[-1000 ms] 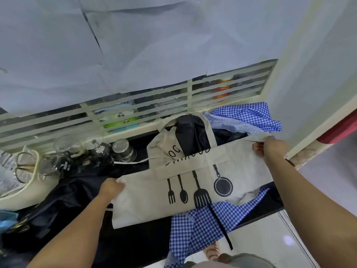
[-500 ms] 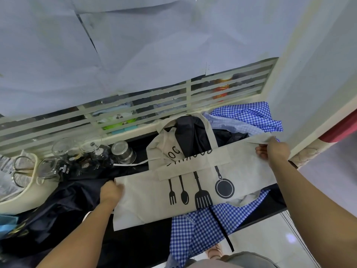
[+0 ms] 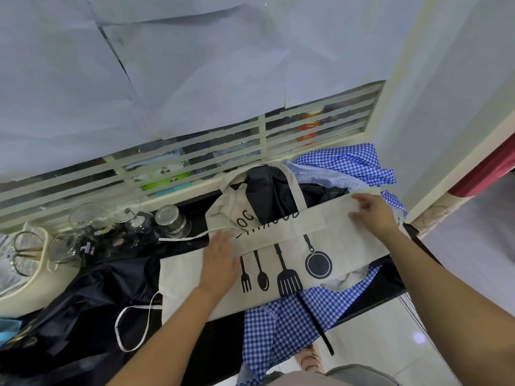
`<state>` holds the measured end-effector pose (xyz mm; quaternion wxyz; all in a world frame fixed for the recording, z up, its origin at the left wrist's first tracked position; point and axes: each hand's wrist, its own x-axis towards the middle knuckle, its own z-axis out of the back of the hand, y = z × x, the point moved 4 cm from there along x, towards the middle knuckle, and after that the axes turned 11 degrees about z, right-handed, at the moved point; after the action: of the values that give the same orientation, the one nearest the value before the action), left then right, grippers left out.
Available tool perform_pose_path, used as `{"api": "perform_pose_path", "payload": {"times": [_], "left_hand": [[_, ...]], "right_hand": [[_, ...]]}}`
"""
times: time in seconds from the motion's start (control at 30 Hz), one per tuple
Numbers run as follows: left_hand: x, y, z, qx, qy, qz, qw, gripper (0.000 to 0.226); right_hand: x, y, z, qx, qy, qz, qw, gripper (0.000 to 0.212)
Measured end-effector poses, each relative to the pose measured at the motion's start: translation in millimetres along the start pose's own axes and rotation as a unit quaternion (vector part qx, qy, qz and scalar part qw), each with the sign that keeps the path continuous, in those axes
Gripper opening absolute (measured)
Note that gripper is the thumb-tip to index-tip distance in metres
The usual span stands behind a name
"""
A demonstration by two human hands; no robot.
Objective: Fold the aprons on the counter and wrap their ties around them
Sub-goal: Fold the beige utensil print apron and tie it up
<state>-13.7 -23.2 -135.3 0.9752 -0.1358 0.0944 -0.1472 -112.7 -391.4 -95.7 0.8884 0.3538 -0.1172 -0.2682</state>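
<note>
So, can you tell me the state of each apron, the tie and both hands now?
Beige apron: partly folded, lying flat, print up.
White tie: loose, looped, not wrapped.
Blue checked apron: unfolded, hanging over the counter edge.
Dark apron: crumpled, unfolded.
Left hand: open, pressing the beige apron.
Right hand: open, resting on its right end.
</note>
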Motion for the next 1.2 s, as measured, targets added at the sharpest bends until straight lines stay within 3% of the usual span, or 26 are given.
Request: {"api": "perform_pose_path", "payload": {"times": [0.2,0.3,0.53,0.77,0.9,1.03,1.07,1.2], "left_hand": [[-11,-80,-34,0.060,0.129,-0.078,0.987,0.081],[-12,-105,-43,0.068,0.149,-0.109,0.980,0.089],[4,-123,-55,0.073,0.190,-0.050,0.978,0.098],[6,-123,-60,0.086,0.190,-0.041,0.977,0.096],[7,-123,-62,0.092,0.198,-0.034,0.975,0.095],[10,-123,-63,0.091,0.209,-0.022,0.973,0.094],[10,-123,-63,0.091,0.210,-0.020,0.973,0.093],[9,-122,-63,0.095,0.216,-0.016,0.972,0.094]], "right_hand": [[-1,-12,-23,-0.137,0.129,0.054,0.981,0.073],[0,-21,-25,-0.172,0.131,0.048,0.975,0.073],[-32,-38,8,-0.095,-0.066,-0.028,0.993,0.057],[-52,-51,34,0.009,-0.159,-0.082,0.984,0.038],[-49,-51,45,0.059,-0.220,-0.126,0.966,0.058],[-66,-77,31,0.263,-0.216,-0.267,0.902,0.074],[-71,-85,26,0.303,-0.193,-0.284,0.889,0.072],[-88,-93,18,0.384,-0.162,-0.284,0.863,0.018]]}}
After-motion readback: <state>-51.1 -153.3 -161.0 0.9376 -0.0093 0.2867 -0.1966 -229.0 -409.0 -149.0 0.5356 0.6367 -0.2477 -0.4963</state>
